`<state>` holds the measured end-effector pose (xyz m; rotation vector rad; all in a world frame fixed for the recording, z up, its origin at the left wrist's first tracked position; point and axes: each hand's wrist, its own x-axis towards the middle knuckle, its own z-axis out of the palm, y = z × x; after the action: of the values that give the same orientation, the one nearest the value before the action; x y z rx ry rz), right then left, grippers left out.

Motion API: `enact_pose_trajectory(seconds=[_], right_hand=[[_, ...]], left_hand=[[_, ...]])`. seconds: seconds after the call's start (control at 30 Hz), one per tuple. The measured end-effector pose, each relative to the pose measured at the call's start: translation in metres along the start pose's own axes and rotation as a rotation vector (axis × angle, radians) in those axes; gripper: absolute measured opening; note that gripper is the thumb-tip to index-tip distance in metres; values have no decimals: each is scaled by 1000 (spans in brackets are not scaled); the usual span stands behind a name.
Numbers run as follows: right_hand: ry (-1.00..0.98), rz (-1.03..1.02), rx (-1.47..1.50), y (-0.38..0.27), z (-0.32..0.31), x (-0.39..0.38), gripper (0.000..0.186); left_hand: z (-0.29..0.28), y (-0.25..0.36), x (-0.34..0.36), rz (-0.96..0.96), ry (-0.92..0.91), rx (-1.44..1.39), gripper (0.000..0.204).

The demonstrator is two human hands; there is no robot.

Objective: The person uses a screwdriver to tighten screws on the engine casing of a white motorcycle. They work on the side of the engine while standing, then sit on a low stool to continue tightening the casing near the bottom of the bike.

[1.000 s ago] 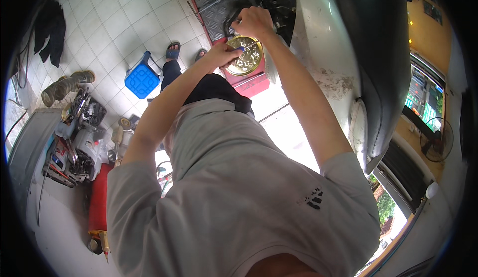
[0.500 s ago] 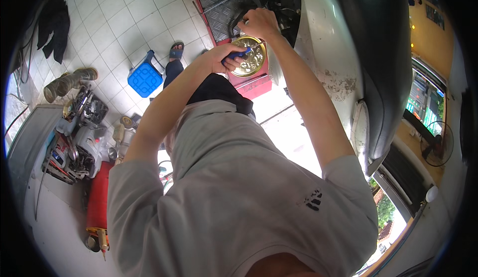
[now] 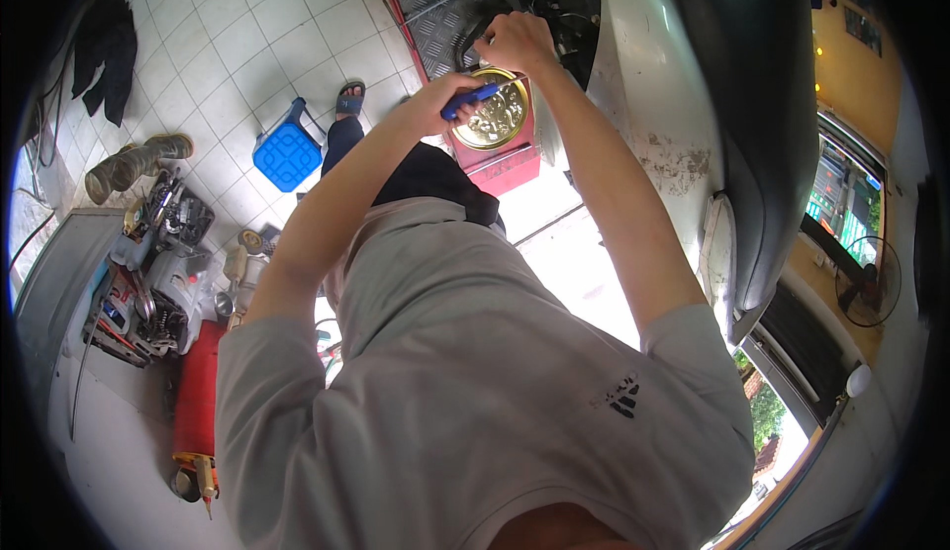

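Note:
My left hand (image 3: 441,105) is closed round the blue handle of a screwdriver (image 3: 469,101), and its thin shaft points right, toward my right wrist. Below it is a round gold-coloured metal dish (image 3: 522,127) with small shiny pieces in it. Farther up, my right hand (image 3: 519,42) is bent with its fingers curled in at the dark mechanical parts (image 3: 566,18) of a motorbike. Whatever its fingertips hold or touch is hidden from this view.
The motorbike's pale body panel (image 3: 643,85) and black seat (image 3: 737,125) rise close on my right. A red stand (image 3: 510,169) bears the dish. On the tiled floor at left are a blue stool (image 3: 288,156), boots (image 3: 139,164), engine parts (image 3: 183,214) and a red cylinder (image 3: 201,382).
My left hand has moved slightly up and left, and the screwdriver handle shows more fully, tilted up toward the right. My right hand has barely moved.

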<state>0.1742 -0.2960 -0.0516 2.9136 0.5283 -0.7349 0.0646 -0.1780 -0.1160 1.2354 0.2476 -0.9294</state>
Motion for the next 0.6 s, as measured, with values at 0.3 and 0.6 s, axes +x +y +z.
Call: enact_pose_trajectory(seconds=[0.3,0.6], right_hand=[[-13,6,-2,-2,1,1,31],[-4,6,-11,0,0,1,32]], left_hand=[[-9,-3,-1,111,-134,-19,19],[-3,8,1,-64,-200,-163,25]])
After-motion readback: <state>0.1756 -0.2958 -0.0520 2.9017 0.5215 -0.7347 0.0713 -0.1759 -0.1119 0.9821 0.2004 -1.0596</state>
